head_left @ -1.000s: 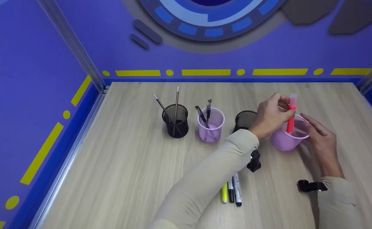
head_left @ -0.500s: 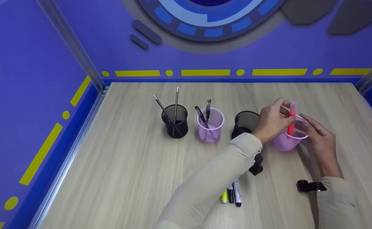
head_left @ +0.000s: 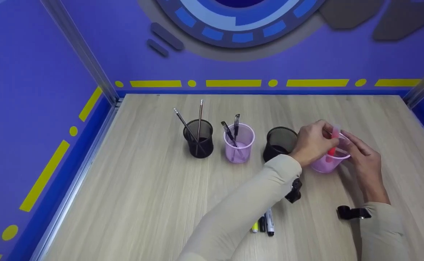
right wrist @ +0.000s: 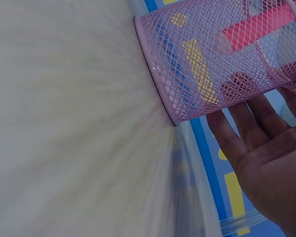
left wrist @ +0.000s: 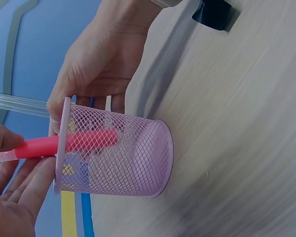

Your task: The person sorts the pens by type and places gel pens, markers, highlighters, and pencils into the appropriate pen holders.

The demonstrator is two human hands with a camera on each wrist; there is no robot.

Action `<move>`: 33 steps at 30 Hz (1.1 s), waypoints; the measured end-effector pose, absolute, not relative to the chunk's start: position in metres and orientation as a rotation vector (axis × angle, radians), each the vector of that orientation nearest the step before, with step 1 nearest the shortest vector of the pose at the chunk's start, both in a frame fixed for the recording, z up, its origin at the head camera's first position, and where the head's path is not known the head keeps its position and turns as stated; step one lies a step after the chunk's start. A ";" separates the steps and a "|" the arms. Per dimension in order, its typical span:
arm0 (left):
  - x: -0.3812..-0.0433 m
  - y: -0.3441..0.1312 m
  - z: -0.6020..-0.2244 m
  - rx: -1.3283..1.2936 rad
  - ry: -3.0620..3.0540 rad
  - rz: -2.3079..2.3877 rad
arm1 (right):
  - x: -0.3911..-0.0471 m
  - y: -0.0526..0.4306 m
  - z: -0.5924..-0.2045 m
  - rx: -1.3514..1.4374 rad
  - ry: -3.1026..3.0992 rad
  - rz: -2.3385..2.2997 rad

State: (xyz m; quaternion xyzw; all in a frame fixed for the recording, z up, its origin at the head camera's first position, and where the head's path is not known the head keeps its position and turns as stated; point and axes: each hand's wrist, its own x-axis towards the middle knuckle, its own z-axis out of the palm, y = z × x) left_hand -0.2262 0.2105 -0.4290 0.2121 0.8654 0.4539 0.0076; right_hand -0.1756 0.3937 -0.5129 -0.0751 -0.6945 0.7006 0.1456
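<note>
My left hand [head_left: 312, 144] pinches a pinkish-red highlighter [head_left: 331, 152] near its clear-capped upper end. The highlighter's lower part is inside a pink mesh pen cup [head_left: 324, 166], and the mesh lets it show in the left wrist view. Its tip hangs above the cup's floor. On the far side, my right hand [head_left: 369, 163] holds this cup, fingers along the wall and thumb at the rim. The right wrist view shows the cup's base at the wooden table, with fingers [right wrist: 261, 118] against its mesh.
Left of the hands stand a black mesh cup [head_left: 280, 142], a pink cup [head_left: 239, 152] with two black pens, and a black cup [head_left: 200, 146] with two pencils. Several markers [head_left: 270, 223] lie in front, partly under the left sleeve [head_left: 248, 203]. Blue walls border the table.
My left hand has moved down, lowering the highlighter deeper into the pink cup. The right hand keeps its place on the cup.
</note>
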 end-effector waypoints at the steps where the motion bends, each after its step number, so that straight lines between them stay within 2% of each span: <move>1: -0.225 0.211 -0.429 0.657 2.712 1.407 | -0.175 0.394 -0.513 -0.222 -2.015 2.008; 24: -0.223 0.212 -0.429 0.653 2.746 1.303 | -0.174 0.393 -0.513 -0.202 -1.973 2.053; 33: -0.222 0.214 -0.427 0.653 2.726 1.260 | -0.175 0.394 -0.511 -0.284 -2.005 2.039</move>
